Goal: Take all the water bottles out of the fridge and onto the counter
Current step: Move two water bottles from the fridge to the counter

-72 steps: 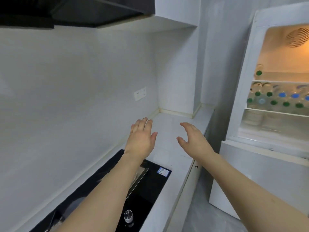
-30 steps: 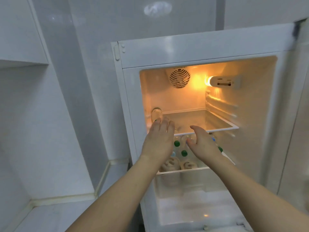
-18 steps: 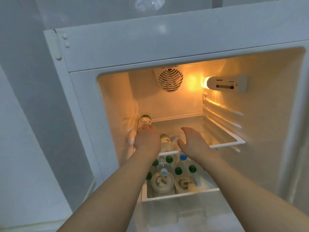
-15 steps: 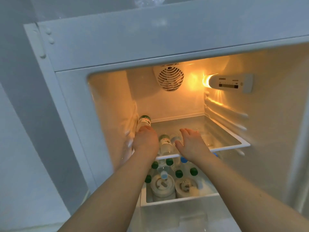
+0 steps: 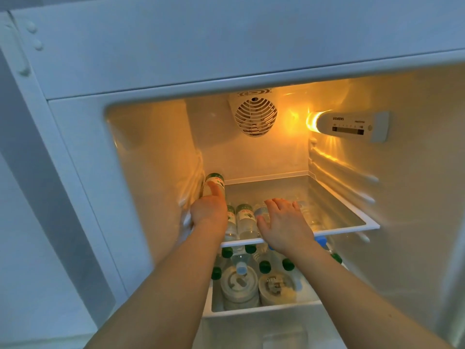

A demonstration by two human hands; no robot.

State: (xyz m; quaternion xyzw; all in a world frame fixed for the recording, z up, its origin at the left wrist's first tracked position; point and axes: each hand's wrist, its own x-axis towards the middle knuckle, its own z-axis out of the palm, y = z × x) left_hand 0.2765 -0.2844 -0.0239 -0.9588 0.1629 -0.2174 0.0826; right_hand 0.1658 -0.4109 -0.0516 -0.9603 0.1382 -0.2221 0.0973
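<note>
Fridge: white, door open, inside lit yellow by a lamp on the right wall.
Upper shelf: glass with a white front edge; bottles lie on its left half, its right half shows bare glass.
Lower shelf: nearer and below, packed with upright bottles seen from above, green caps and a few blue ones, plus two wide round lids at the near edge.
Left hand: at the far left of the upper shelf, against the left wall; fingers curled round the tall bottle, gripping it.
Right hand: over the middle of the upper shelf, palm down, fingers spread and relaxed, resting on or just above a clear bottle; contact cannot be told.
Tall bottle: clear, green and white label, tilted against the left wall, its far end above the hand.
Lying bottles: two with green labels side by side between the hands, caps toward the near edge.
Clear bottle: just right of those, partly under the right hand.
Fan: round white grille on the far wall.
Control panel: white bar beside the lamp, lettering reads SIEMENS.
</note>
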